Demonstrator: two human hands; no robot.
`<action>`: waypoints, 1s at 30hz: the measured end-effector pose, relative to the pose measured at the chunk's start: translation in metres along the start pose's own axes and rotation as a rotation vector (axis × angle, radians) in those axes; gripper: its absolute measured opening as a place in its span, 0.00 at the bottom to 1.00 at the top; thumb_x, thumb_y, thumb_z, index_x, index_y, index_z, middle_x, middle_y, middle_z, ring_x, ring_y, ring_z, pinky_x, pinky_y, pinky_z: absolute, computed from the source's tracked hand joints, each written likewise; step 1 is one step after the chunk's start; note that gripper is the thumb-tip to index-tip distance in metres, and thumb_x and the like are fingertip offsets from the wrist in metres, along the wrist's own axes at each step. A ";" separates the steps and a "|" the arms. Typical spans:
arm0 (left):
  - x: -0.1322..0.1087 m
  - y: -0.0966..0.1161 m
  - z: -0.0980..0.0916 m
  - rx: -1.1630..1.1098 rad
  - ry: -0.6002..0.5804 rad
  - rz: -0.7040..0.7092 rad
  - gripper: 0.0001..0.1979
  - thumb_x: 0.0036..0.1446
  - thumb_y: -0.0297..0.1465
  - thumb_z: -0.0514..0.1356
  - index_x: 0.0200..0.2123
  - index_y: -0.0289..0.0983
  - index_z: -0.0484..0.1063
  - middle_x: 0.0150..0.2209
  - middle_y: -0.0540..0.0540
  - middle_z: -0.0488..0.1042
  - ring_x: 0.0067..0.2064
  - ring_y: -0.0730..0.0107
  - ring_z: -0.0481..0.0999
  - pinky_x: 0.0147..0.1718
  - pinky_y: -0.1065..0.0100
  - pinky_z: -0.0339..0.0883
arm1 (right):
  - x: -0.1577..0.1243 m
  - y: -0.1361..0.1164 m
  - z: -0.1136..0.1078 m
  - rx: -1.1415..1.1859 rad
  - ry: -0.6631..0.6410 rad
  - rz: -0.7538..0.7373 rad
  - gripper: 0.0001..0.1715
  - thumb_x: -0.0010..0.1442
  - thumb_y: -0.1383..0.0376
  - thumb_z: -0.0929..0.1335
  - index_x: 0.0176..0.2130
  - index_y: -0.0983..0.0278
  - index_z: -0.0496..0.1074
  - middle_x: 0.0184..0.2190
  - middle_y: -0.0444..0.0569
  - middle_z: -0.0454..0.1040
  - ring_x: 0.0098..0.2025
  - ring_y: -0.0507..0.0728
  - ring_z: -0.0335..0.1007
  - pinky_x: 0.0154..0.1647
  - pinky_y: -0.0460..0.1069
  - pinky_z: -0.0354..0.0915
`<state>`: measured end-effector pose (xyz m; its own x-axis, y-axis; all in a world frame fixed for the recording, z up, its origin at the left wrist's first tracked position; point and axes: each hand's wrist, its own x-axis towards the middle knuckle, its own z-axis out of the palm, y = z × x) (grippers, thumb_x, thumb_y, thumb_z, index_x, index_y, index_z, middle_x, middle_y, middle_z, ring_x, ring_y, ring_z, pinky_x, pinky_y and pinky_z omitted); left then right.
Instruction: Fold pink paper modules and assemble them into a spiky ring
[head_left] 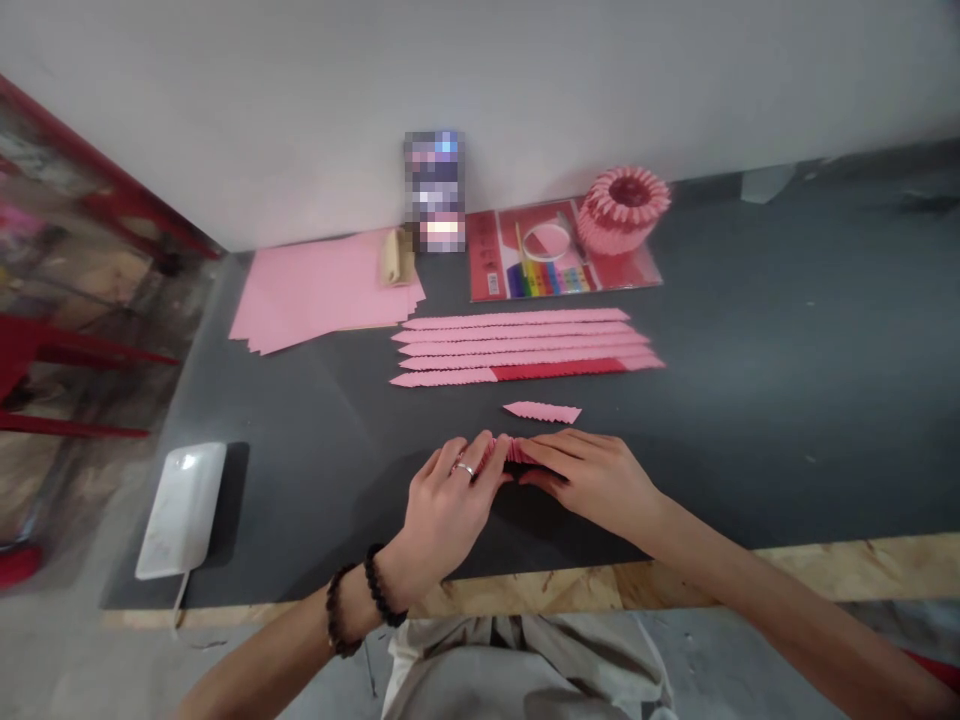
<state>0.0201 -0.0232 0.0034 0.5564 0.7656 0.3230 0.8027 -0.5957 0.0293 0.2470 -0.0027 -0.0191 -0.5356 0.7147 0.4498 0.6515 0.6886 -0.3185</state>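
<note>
Near the front of the dark table, my left hand [454,500] and my right hand [589,475] close around a folded pink paper strip [513,450]. Both sets of fingers press on it from either side, and much of the strip is hidden beneath them. Just beyond my fingers lies a short pink paper piece [542,412] with zigzag edges and a pointed left end. Farther back, several long pink paper strips [517,335] lie in parallel rows. The nearest row has a red section [559,370] in its right half.
Pink sheets [315,290] lie back left, with a cream-coloured object [395,258] on them. A phone-like screen [435,190] leans on the wall. A pink pleated paper vase [624,212] stands on a red packet [487,255]. A white corded device [182,510] sits at the left edge.
</note>
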 end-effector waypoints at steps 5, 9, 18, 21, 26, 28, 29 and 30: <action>-0.001 -0.007 0.017 -0.145 0.055 0.094 0.12 0.65 0.21 0.61 0.50 0.30 0.77 0.44 0.42 0.84 0.41 0.61 0.80 0.41 0.61 0.78 | -0.008 -0.001 0.007 0.037 0.018 -0.007 0.13 0.69 0.69 0.70 0.53 0.63 0.76 0.44 0.46 0.85 0.39 0.55 0.83 0.42 0.48 0.77; -0.002 -0.007 0.026 -0.237 0.091 0.046 0.11 0.66 0.21 0.59 0.49 0.34 0.77 0.42 0.44 0.85 0.38 0.64 0.81 0.41 0.62 0.78 | -0.009 0.003 0.002 0.137 -0.005 0.036 0.15 0.69 0.71 0.68 0.53 0.63 0.77 0.47 0.48 0.83 0.45 0.56 0.82 0.49 0.49 0.78; -0.009 -0.016 0.007 -0.317 -0.079 -0.016 0.25 0.68 0.32 0.60 0.67 0.38 0.65 0.59 0.39 0.78 0.60 0.50 0.75 0.56 0.51 0.73 | -0.007 0.014 -0.001 -0.023 -0.023 -0.187 0.20 0.69 0.76 0.64 0.56 0.65 0.75 0.47 0.49 0.84 0.42 0.56 0.81 0.43 0.51 0.79; -0.030 -0.023 -0.007 -0.273 -0.157 -0.182 0.42 0.60 0.44 0.68 0.72 0.40 0.57 0.66 0.36 0.71 0.62 0.40 0.72 0.56 0.42 0.71 | -0.007 0.013 0.001 -0.079 -0.005 -0.240 0.20 0.68 0.77 0.65 0.56 0.65 0.76 0.48 0.49 0.84 0.42 0.55 0.81 0.43 0.50 0.79; -0.056 -0.030 -0.009 -0.485 -0.170 -0.248 0.32 0.68 0.29 0.59 0.72 0.49 0.57 0.56 0.42 0.79 0.52 0.55 0.78 0.51 0.54 0.76 | 0.001 0.013 0.009 0.049 0.019 -0.151 0.19 0.70 0.76 0.64 0.51 0.61 0.78 0.44 0.46 0.84 0.43 0.55 0.81 0.47 0.51 0.78; -0.053 -0.032 -0.010 -0.641 -0.172 -0.327 0.27 0.69 0.29 0.58 0.69 0.49 0.63 0.50 0.43 0.81 0.50 0.56 0.79 0.48 0.57 0.76 | 0.009 0.012 0.009 0.223 0.003 -0.017 0.17 0.70 0.74 0.63 0.48 0.60 0.79 0.42 0.47 0.84 0.43 0.56 0.81 0.46 0.51 0.77; -0.048 -0.033 -0.012 -0.767 -0.237 -0.367 0.25 0.69 0.31 0.58 0.67 0.48 0.66 0.49 0.42 0.81 0.49 0.56 0.79 0.48 0.56 0.76 | 0.013 0.012 0.007 0.332 -0.018 0.074 0.16 0.71 0.72 0.64 0.46 0.60 0.79 0.41 0.47 0.84 0.43 0.56 0.81 0.45 0.50 0.76; -0.042 -0.032 -0.014 -0.929 -0.311 -0.425 0.23 0.70 0.33 0.58 0.66 0.46 0.68 0.50 0.41 0.81 0.49 0.56 0.80 0.50 0.55 0.75 | 0.018 0.010 0.005 0.449 -0.045 0.183 0.14 0.71 0.69 0.65 0.45 0.59 0.79 0.41 0.47 0.83 0.43 0.56 0.81 0.44 0.50 0.76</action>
<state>-0.0324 -0.0399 0.0023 0.4054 0.9041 -0.1350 0.5386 -0.1169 0.8344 0.2416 0.0179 -0.0183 -0.4625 0.8270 0.3195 0.4463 0.5286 -0.7221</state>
